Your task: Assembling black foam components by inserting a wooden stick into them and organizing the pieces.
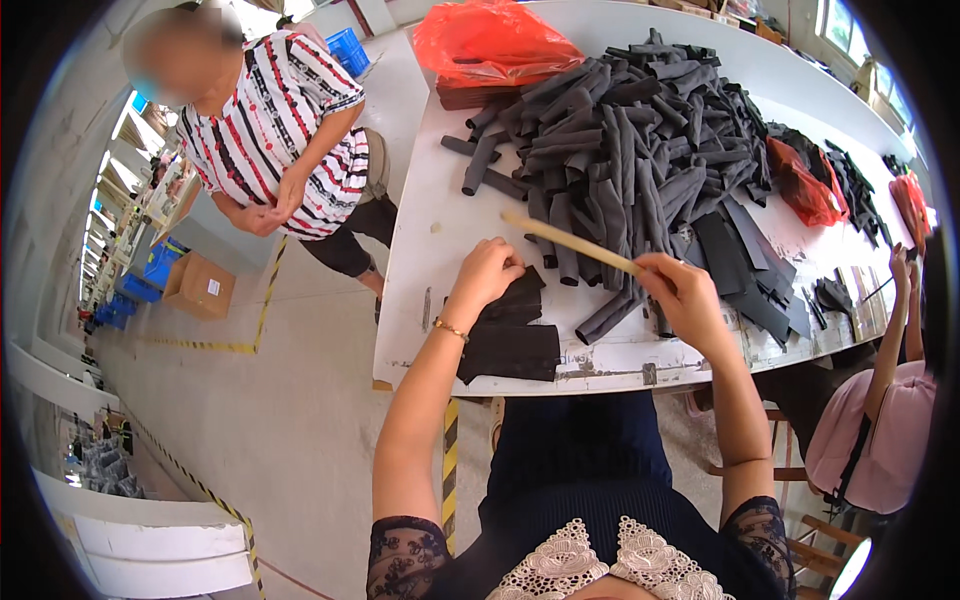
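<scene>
My right hand (682,298) grips one end of a thin, flat wooden stick (575,241), which slants up and left above the table. Beside the stick's far end, my left hand (488,274) is closed, its curled fingers at the upper edge of a dark fabric piece (518,300). Another flat dark fabric piece (515,353) lies just below it, close to the table's front edge. Beyond my hands rises a big heap of dark grey fabric tubes (630,140); several loose ones reach down under and around the stick.
The white table (415,300) carries a red plastic bag (495,45) at the back left and another red bag (808,185) at the right. Flat dark sheets (745,265) lie right of the heap. A person in a striped shirt (285,130) stands left; another in pink (865,430) sits right.
</scene>
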